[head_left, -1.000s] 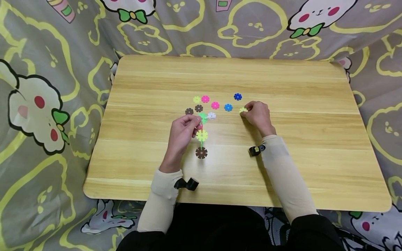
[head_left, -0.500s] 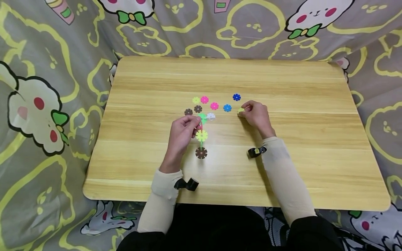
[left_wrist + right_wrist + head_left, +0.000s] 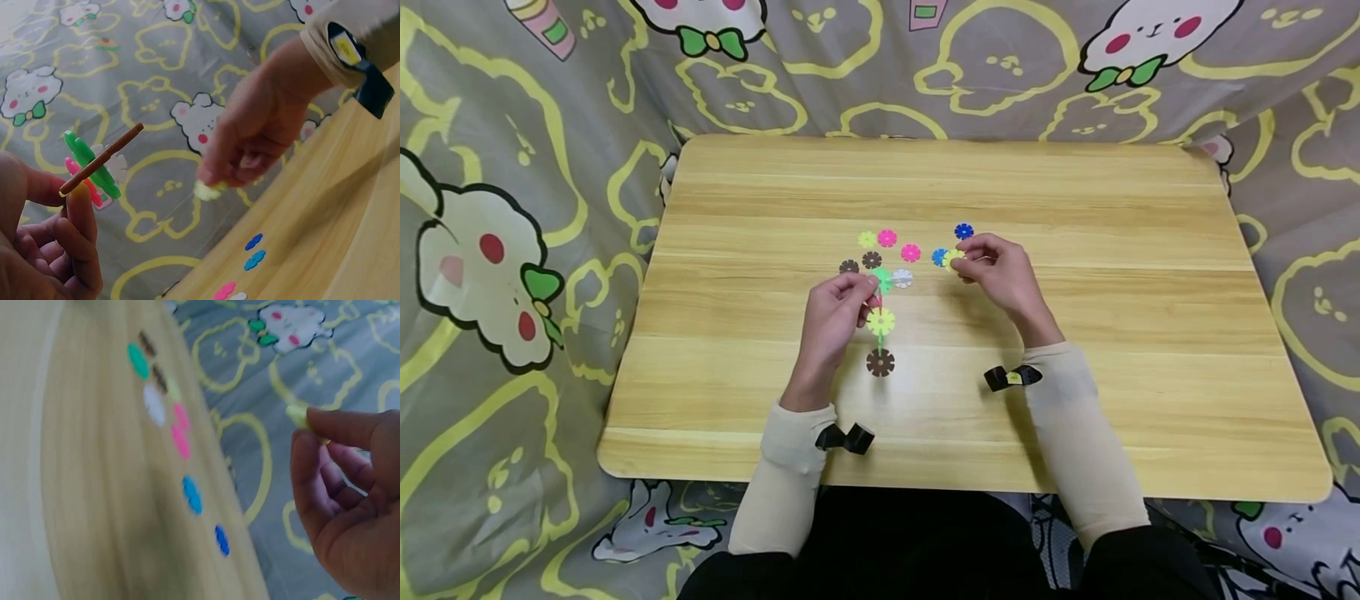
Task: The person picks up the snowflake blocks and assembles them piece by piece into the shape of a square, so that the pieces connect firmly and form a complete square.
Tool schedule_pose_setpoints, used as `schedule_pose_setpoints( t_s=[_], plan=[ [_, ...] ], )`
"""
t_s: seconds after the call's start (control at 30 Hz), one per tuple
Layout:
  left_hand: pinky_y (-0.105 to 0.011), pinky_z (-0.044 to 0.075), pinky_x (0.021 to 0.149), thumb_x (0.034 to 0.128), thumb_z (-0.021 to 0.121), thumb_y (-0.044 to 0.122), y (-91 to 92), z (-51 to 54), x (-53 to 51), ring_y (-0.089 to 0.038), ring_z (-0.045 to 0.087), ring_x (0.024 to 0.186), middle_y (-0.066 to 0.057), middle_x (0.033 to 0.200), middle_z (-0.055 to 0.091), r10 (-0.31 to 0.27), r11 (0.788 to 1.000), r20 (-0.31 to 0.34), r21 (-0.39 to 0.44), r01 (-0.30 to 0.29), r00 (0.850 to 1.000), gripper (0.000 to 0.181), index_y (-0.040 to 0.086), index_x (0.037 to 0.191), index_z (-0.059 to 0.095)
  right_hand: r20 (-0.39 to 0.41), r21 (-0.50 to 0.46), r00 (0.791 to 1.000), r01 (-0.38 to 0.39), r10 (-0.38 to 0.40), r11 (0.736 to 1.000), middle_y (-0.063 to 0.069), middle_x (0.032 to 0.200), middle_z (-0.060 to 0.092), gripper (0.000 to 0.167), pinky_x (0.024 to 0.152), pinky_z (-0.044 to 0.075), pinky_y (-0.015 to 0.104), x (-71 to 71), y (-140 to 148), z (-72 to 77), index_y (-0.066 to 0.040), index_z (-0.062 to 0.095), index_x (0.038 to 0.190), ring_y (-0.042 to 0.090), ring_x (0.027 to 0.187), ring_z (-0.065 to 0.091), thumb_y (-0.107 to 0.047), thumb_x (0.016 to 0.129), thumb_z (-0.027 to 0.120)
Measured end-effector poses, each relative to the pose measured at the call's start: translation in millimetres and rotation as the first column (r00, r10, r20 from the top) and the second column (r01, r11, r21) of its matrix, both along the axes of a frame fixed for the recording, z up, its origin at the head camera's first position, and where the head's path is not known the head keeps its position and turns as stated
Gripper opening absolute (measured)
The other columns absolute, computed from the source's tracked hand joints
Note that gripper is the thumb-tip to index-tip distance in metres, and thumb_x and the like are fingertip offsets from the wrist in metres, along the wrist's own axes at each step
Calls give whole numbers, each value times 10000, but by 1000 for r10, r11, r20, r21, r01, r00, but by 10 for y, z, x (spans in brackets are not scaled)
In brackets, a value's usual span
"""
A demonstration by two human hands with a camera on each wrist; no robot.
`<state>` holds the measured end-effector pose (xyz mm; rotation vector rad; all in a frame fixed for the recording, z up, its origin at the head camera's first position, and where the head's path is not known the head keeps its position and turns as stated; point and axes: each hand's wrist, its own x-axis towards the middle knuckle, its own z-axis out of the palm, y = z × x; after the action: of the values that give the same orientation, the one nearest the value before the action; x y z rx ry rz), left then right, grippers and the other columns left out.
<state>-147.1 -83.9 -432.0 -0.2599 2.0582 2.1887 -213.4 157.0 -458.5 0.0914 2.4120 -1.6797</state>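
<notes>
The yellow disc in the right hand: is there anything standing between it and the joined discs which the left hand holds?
Nothing visible does. In the left wrist view, only the patterned curtain shows between the yellow disc and the joined discs; the light blue disc lies on the table, outside that gap.

On the near side, the wooden tabletop (image 3: 951,417) leaves passage between right hand (image 3: 1003,279) and notched-disc chain (image 3: 881,322); farther off, nearer pink disc (image 3: 911,252) and light-blue disc (image 3: 937,257) intervene.

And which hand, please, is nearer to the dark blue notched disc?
The right hand, just on the near side of the dark blue notched disc; the left hand is farther off, to the near left.
</notes>
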Motion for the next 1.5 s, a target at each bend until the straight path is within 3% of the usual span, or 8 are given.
schedule_pose_setpoints(
  t_s=[0.2, 0.33, 0.57, 0.9, 1.3, 1.5],
  plan=[
    [-179, 427, 496, 943, 613, 130, -4, 12, -1, -82, 509, 573, 5, 701, 623, 9, 1000, 11, 1, -9, 1000, 187, -49, 962, 660, -9, -222, 998, -66, 66, 973, 52, 908, 623, 266, 731, 600, 277, 133, -134, 198, -19, 651, 1110, 201, 777, 681, -114, 872, 719],
    [-181, 427, 497, 940, 615, 129, -4, 16, -7, -83, 513, 574, -20, 711, 630, 18, 1000, 19, 3, -18, 1000, 174, -38, 953, 663, -19, -288, 993, -116, 115, 951, 47, 888, 628, 281, 709, 594, 252, 206, -207, 281, 2, 656, 1124, 132, 737, 667, -105, 871, 717],
    [-170, 424, 489, 935, 626, 132, 2, 6, -11, -78, 511, 570, 0, 697, 626, 23, 1000, 16, 7, -23, 1000, 161, -25, 932, 662, -24, -354, 988, -153, 155, 923, 43, 871, 644, 287, 698, 590, 250, 262, -270, 310, 8, 664, 1115, 122, 723, 657, -108, 861, 729],
    [-183, 430, 493, 940, 621, 129, 0, 2, -12, -108, 521, 577, 12, 691, 626, 19, 1000, 3, -7, -19, 1000, 178, -45, 947, 660, 7, -337, 980, -183, 196, 924, 38, 890, 681, 262, 684, 583, 257, 265, -307, 349, 18, 668, 1113, 114, 709, 653, -68, 869, 710],
    [-198, 436, 497, 935, 626, 123, 7, -17, -4, -143, 523, 595, 17, 683, 617, 20, 999, 8, -28, -20, 1000, 163, -36, 939, 663, 28, -233, 975, -206, 219, 950, 43, 868, 691, 245, 687, 588, 290, 302, -350, 410, 2, 698, 1104, 168, 683, 658, -77, 873, 709],
    [-166, 424, 494, 932, 634, 129, 13, -26, 8, -93, 513, 568, 21, 678, 615, 15, 999, 5, -46, -14, 1000, 172, -39, 944, 666, 56, -199, 977, -191, 206, 961, 61, 887, 703, 199, 691, 598, 330, 306, -362, 398, 2, 712, 1061, 150, 668, 665, -63, 873, 704]
  ],
)
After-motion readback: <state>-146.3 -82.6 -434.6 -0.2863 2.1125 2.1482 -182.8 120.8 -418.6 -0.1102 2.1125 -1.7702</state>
